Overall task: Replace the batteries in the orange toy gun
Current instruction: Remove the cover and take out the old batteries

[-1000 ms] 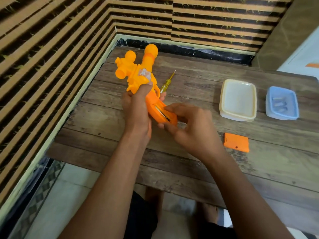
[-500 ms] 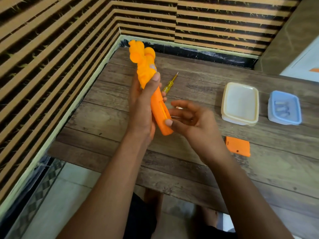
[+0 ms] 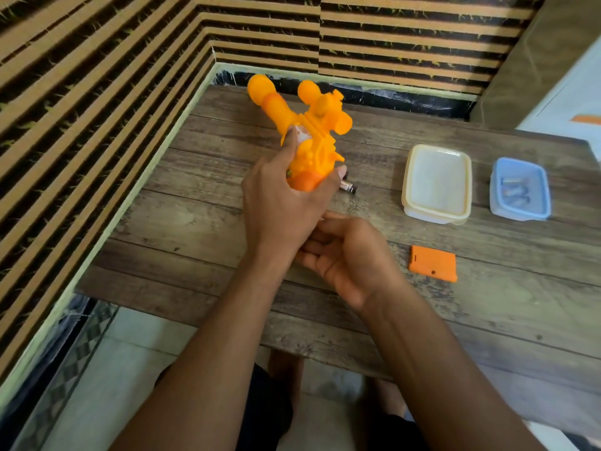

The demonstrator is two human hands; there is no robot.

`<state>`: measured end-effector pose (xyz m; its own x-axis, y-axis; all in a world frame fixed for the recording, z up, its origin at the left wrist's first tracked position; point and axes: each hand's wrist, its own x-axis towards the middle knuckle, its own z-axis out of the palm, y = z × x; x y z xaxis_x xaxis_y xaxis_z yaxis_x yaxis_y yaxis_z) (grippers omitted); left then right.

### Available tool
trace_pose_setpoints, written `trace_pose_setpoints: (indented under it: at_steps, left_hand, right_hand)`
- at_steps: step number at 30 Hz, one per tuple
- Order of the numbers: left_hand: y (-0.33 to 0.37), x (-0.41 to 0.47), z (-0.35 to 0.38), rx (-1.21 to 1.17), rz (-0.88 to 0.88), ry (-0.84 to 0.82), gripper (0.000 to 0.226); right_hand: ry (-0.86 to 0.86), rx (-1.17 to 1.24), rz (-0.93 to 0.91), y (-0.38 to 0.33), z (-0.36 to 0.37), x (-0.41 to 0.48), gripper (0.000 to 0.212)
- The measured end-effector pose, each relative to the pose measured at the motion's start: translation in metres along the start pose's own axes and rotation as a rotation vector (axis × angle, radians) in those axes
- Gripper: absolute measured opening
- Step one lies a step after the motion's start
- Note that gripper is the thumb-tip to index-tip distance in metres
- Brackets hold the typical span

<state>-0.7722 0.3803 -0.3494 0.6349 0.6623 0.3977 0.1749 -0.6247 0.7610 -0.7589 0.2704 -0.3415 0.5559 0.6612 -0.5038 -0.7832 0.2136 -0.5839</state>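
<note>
Fingers of my left hand (image 3: 283, 206) clamp the orange toy gun (image 3: 312, 138), upended at frame centre; right hand (image 3: 344, 255) cupped loosely beneath. Emptying old cells, I judge; fresh ones next.

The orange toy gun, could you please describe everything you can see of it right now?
The orange toy gun looks like glossy moulded plastic, bright orange with darker orange bands, rounded knobs at its far end and a pale sticker on its side. It is held above the wooden table, far end pointing away. The left hand grips its lower body, fingers curled round it.
</note>
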Motion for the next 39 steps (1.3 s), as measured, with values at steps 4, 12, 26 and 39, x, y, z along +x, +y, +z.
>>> trace_pose_setpoints:
  at_steps: [4,12,26,39]
  left_hand:
    - [0.000,0.000,0.001,0.088,0.066,0.006,0.084]
    - [0.002,-0.001,-0.002,0.155,0.100,0.035,0.083]
    - [0.012,-0.004,-0.004,0.082,0.126,0.134,0.083]
    - [0.011,-0.001,-0.008,0.037,0.125,0.189,0.083]
  right_hand:
    - [0.003,0.051,0.017,0.001,-0.001,0.000,0.043]
    - [0.033,0.026,-0.004,0.000,-0.001,0.001,0.036]
    - [0.011,0.035,-0.079,0.003,0.003,-0.001,0.038]
    - [-0.180,-0.043,-0.128,0.003,-0.003,0.002,0.057]
